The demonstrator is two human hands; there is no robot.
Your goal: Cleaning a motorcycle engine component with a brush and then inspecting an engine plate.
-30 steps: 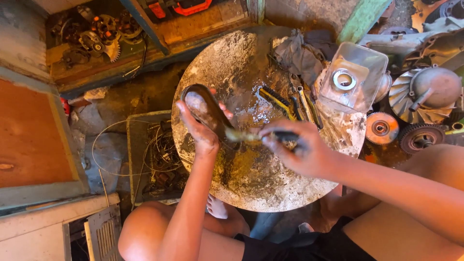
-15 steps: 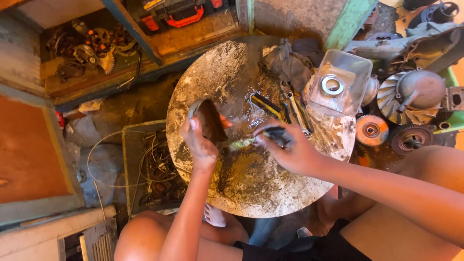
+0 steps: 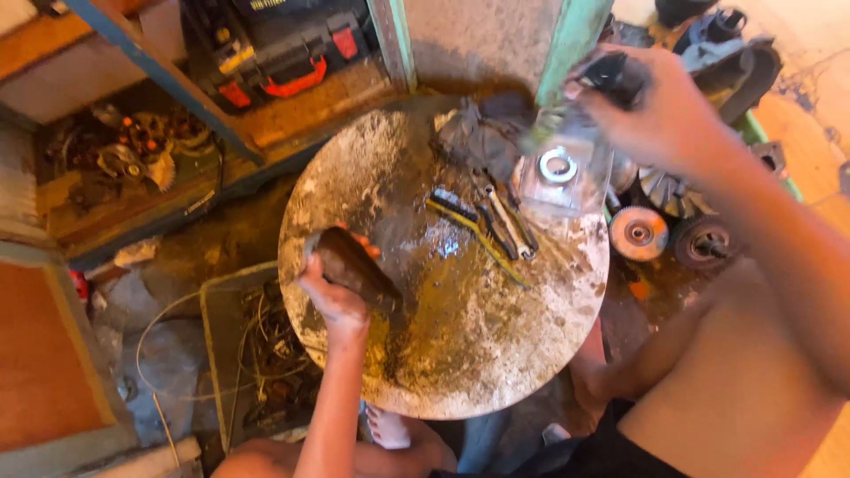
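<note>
Left hand (image 3: 332,296) closed around a dark, greasy metal part (image 3: 354,265), resting on the round bench (image 3: 469,354). Right hand (image 3: 655,106), blurred, grips a dark-handled brush (image 3: 611,75) near the clear container (image 3: 562,173). Steady the part; keep strokes short.

Round table top (image 3: 496,354): rough, stained, wet-glossy patches, likely metal or stone. Dark part (image 3: 354,270) in left hand (image 3: 332,301): greasy, dull metal. Cloth rag (image 3: 474,142): matt grey. Clear plastic container (image 3: 562,173): glossy. Grinding disc (image 3: 637,233): gritty, matt.
</note>
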